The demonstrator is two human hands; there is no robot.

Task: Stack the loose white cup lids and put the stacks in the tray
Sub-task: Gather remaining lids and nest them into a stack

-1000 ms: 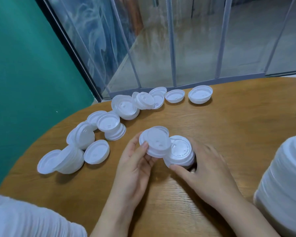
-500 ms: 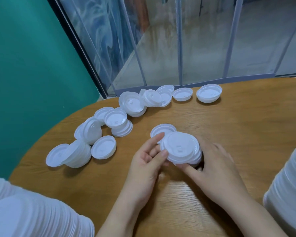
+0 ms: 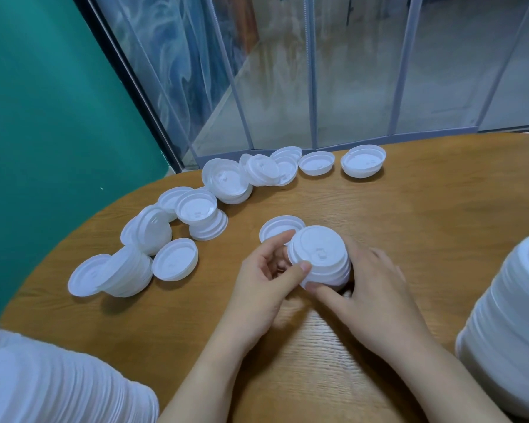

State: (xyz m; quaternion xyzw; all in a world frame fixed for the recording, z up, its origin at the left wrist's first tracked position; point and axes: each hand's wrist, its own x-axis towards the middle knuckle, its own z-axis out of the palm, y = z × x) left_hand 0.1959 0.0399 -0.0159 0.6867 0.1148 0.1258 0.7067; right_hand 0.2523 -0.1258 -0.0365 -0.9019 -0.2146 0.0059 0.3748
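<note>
The head view looks down at two hands around a small stack of lids (image 3: 319, 259) in the middle of the wooden table (image 3: 425, 203). The left hand (image 3: 264, 280) curls round the stack's left side, with its thumb on the top rim near the front and its first finger on the far rim. The right hand (image 3: 376, 296) wraps round the right side, with its thumb pressed on the low front edge. Both hands hold the stack between them. The stack sits on the table or just over it; I cannot tell which. It stands up tall, tipped a little toward the person, and the flat top with its little square tab faces up.

Just behind the left fingers lies a single lid (image 3: 277, 228), flat on the table with its hollow side up.

Farther left and back, a curved row of loose lids (image 3: 196, 215) runs along the table's far edge. Some lie hollow side up, some top side up, and some lean on each other in short tipped piles. The last one on the right, a far lid (image 3: 363, 161), sits alone with its hollow side up.

A big lid pile (image 3: 510, 325) stands at the right edge of the view. Another long pile (image 3: 52, 389) lies on its side at the bottom left corner.
</note>
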